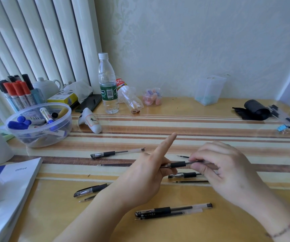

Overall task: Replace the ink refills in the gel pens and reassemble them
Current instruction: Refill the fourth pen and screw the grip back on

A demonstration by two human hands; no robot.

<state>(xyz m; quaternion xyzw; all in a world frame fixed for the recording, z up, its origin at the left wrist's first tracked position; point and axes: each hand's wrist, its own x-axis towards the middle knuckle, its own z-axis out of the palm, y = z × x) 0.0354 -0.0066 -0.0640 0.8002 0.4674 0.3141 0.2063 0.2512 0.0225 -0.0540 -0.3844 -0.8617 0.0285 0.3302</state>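
Currently, gel pen (pixel 180 164), centre frame: light, stiff, slick barrel, best held at its rubber grip; left hand (pixel 140 177) pinches the tip, right hand (pixel 217 165) grips the barrel.

Table (pixel 210 117): wood-look top, striped, under a glossy clear film that reflects light. Held gel pen (pixel 180 164): clear smooth plastic barrel, matt black rubbery grip. Capped gel pen (pixel 117 152) at 11 o'clock of it: same clear plastic, glossy cap. Water bottle (pixel 108 84) at 12 o'clock: transparent shiny plastic, printed label. Tub (pixel 38 124) at 10 o'clock: translucent plastic, smooth. Booklet (pixel 9 186) at 8 o'clock: paper, satin cover. Black roll (pixel 255 110) at 2 o'clock: matt, cloth-like. Wall (pixel 193 41): embossed paper, faint sheen.
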